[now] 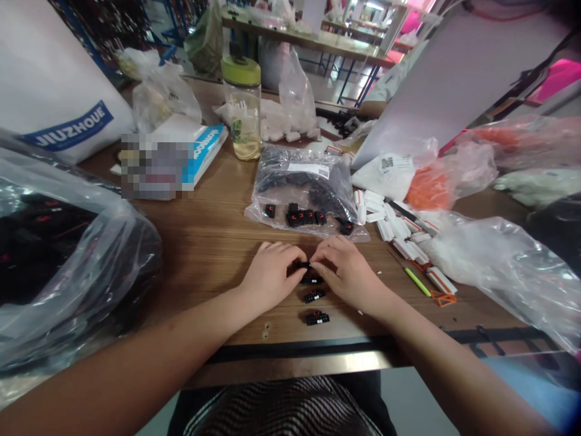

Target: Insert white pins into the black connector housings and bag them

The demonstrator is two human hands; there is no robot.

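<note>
My left hand [271,274] and my right hand [345,271] meet at the middle of the wooden table [213,242], fingers curled and pinched together on a small black plastic part [305,266] held between them. Just below the hands lie more small black parts with red marks: one [311,280] touching the fingers, another [314,296], and a third [317,318] nearest the table edge. Beyond the hands a clear bag of black parts [303,181] lies open, with several loose black pieces [299,216] at its mouth.
White and orange plastic pieces [399,230] and a green stick [417,282] lie to the right beside clear bags [508,272]. A large bag of black parts [59,254] fills the left. A green-lidded bottle [242,109] and a box [181,154] stand behind.
</note>
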